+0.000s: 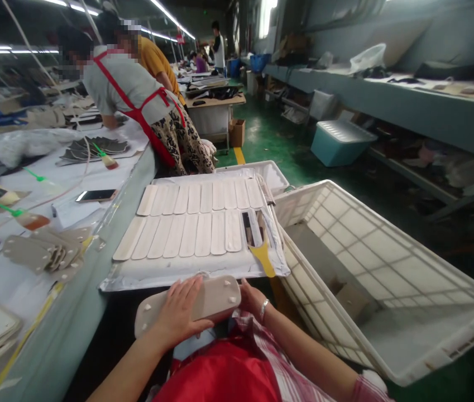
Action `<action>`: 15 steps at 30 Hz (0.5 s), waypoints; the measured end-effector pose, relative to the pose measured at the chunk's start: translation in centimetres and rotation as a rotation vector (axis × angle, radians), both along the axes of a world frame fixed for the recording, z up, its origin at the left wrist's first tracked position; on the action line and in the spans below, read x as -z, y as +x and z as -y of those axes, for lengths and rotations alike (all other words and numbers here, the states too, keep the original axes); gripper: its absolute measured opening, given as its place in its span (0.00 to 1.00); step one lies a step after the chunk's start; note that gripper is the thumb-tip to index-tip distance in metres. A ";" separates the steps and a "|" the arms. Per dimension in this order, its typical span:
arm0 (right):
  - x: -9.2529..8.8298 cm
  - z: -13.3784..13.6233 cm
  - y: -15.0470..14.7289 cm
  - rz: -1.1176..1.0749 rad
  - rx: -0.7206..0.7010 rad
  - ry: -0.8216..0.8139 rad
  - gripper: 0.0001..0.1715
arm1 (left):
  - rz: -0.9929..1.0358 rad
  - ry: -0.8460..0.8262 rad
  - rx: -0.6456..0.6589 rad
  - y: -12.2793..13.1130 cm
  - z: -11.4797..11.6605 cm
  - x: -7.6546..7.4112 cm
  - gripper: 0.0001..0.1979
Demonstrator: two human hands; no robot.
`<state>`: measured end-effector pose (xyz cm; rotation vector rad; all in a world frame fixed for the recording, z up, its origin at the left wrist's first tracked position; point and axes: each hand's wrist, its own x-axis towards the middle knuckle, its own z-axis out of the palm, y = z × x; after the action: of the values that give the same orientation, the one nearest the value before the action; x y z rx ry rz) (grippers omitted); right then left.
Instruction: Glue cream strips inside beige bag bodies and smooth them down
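A flat beige oblong piece (214,298) with small studs lies across my lap at the bottom centre. My left hand (178,312) rests flat on top of it, fingers spread. My right hand (250,297) is at the piece's right end, mostly hidden behind it; a bracelet shows on the wrist. Just beyond stands a white board (144,273) carrying two rows of several beige strips (195,218). A yellow-handled brush (262,251) lies at the board's right side.
A large white plastic crate (387,268) is tilted at my right. A long grey worktable (52,312) on my left holds stacked beige pieces (39,251), a phone (95,195) and brushes. A person in a red apron (136,100) bends over it. A teal bin (339,142) sits on the green floor.
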<state>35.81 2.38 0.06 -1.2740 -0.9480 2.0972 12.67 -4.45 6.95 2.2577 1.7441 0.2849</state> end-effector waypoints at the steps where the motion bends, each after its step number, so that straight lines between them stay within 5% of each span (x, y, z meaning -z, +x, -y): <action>1: -0.3 -0.1 0.2 0.020 0.015 0.024 0.36 | 0.053 0.027 -0.077 -1.1 0.6 -0.3 0.44; 3: -1.1 -0.2 0.8 0.093 0.034 0.107 0.35 | 0.214 0.112 -0.355 -3.9 2.3 -1.0 0.36; 6: -2.1 -0.6 1.4 0.327 -0.005 0.473 0.32 | 0.621 0.157 -0.900 -8.3 5.5 -1.7 0.22; 8: -2.3 -0.9 1.3 0.464 -0.072 0.707 0.28 | 0.837 0.119 -1.091 -10.2 7.4 -1.6 0.20; 11: -2.8 -1.0 0.5 0.601 -0.145 0.978 0.25 | 0.955 0.062 -1.118 -10.5 8.8 -1.0 0.18; 15: -3.8 -0.6 -0.4 0.734 -0.168 1.101 0.25 | 1.052 -0.031 -1.051 -8.7 8.6 -0.7 0.17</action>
<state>35.36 2.98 3.91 -1.2864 -2.1415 0.7811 3.98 -13.08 7.68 0.6118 1.9460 1.3009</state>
